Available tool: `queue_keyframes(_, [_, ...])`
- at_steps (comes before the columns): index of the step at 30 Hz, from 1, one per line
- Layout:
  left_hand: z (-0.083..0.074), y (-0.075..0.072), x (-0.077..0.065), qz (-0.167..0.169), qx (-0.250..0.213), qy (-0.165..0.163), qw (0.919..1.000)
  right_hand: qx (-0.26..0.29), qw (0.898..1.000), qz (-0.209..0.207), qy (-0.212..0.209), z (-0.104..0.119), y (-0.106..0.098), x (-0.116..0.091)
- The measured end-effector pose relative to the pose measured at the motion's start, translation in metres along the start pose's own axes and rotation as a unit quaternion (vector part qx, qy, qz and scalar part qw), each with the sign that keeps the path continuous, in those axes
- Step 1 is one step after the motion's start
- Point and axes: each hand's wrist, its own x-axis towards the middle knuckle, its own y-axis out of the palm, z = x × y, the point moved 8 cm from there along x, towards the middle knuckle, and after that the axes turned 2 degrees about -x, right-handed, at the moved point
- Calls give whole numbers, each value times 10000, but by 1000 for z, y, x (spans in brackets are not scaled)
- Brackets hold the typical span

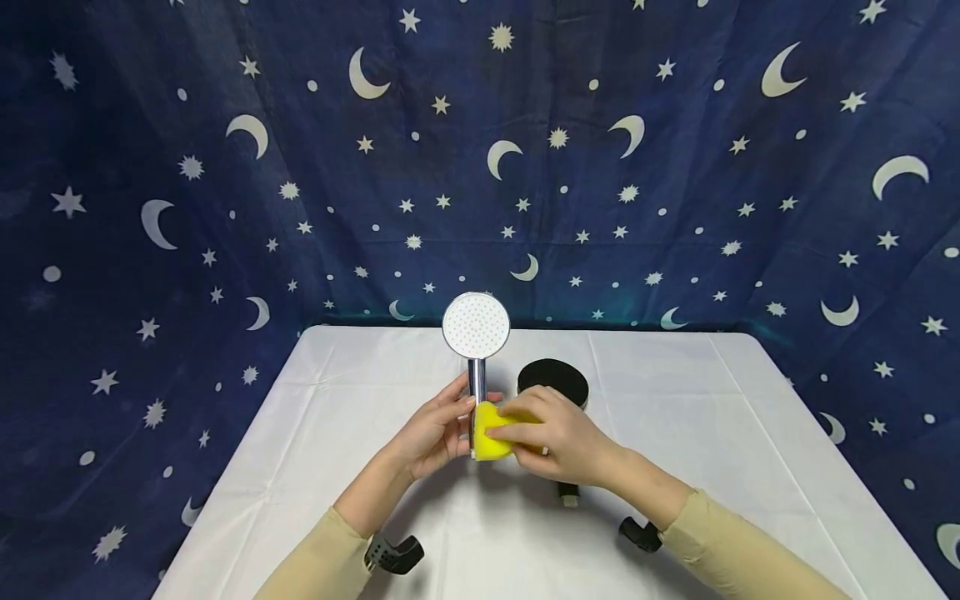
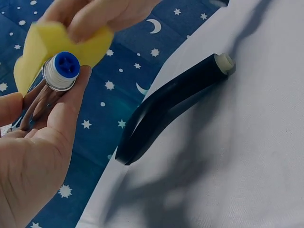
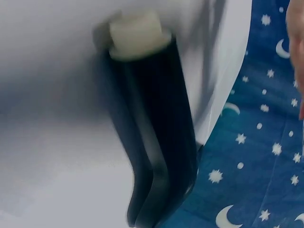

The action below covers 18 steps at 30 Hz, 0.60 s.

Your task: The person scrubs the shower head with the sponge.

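Note:
My left hand (image 1: 429, 435) grips a chrome shower head (image 1: 476, 326) by its handle, upright above the table, its white, dotted spray face towards me. In the left wrist view the handle's lower end shows a white thread with a blue insert (image 2: 67, 64). My right hand (image 1: 564, 435) pinches a soft yellow sponge (image 1: 489, 443), which lies folded against the handle's lower part. Just behind and below the right hand, a second, black shower head (image 1: 553, 377) rests on the table. The right hand hides part of its handle.
A white cloth covers the table (image 1: 322, 392). Behind it hangs a dark blue curtain (image 1: 450, 108) with moons and stars. In the right wrist view, the black handle (image 3: 156, 95) with its pale threaded end lies close by. Black straps (image 1: 393, 554) circle both wrists.

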Motion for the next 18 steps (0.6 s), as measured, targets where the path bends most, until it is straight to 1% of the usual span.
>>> queue_keyframes(1, [0, 1, 0, 37, -63, -11, 10000, -74, 9999, -42, 58, -4, 0, 1])
queue_keyframes(3, [1, 2, -1, 96, -176, -59, 9998, -253, 9992, -89, 303, -17, 1, 3])
queue_keyframes(6, [2, 4, -1, 166, -264, -152, 9994, -516, 9950, -46, 851, -38, 3, 5])
queue_keyframes(8, [3, 4, -1, 153, -262, -198, 9993, -579, 9909, 37, 1218, -48, 6, 5])
queue_keyframes(10, [2, 3, -1, 60, -239, -188, 9995, -582, 9884, 77, 1400, -53, 8, 5])
queue_keyframes(12, [1, 1, -1, -53, -208, -152, 9997, -541, 9886, 57, 1403, -51, 10, 5])
queue_keyframes(13, [1, 0, -1, -122, -163, -134, 9997, -530, 9896, 34, 1336, -49, 10, 5])
queue_keyframes(15, [1, -3, -1, -262, 62, -94, 9996, -529, 9913, -2, 1205, -45, 10, 5])
queue_keyframes(18, [0, -6, -1, -468, 547, -39, 9974, -514, 9920, -54, 1148, -41, 9, 3])
